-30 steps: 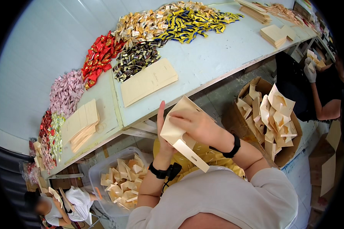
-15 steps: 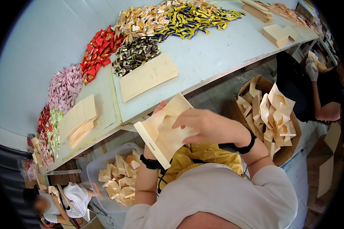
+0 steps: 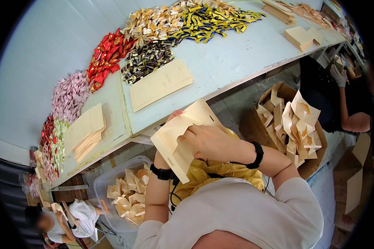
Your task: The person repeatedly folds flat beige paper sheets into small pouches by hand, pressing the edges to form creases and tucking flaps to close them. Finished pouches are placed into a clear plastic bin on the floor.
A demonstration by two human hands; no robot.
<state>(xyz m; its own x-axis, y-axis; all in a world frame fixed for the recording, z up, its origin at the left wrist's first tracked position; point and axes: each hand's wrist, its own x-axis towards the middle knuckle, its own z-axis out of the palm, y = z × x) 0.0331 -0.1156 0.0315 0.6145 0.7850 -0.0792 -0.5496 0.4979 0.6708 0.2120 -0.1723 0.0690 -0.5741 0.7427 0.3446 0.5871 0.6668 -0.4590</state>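
The head view has a folded cream carton (image 3: 197,111) at its centre, tilted above the lap, with its scalloped cut edge toward the right hand (image 3: 214,143). The left hand (image 3: 174,114) holds the carton from behind; only a little of it shows past the upper edge, so the spread of its fingers is hidden. That hold seems chosen to leave the front and the cut edge open to the other hand. The right hand's fingers are bent and gathered narrowly at the cut edge, tips hidden inside; whether they pinch the card or merely press it cannot be told.

On the table (image 3: 237,62), just beyond the hands, lies a flat cream stack (image 3: 162,85), and a second stack (image 3: 85,129) lies to its left; both sit near the front edge, presumably for short reaching. Wrapped pieces stand farther back, sorted by colour, perhaps to leave the front strip for the card: a red heap (image 3: 106,60), a pink heap (image 3: 70,97), a dark heap (image 3: 149,64) and a yellow-and-blue heap (image 3: 212,23).

At lower left, a clear tub (image 3: 99,189) holds folded cream pieces (image 3: 131,195); at right, a cardboard box (image 3: 253,135) holds more, stacked loosely above its rim, probably because their opened shapes do not nest. Both containers flank the person, within easy reach. A co-worker's gloved hand (image 3: 339,76) shows at upper right.
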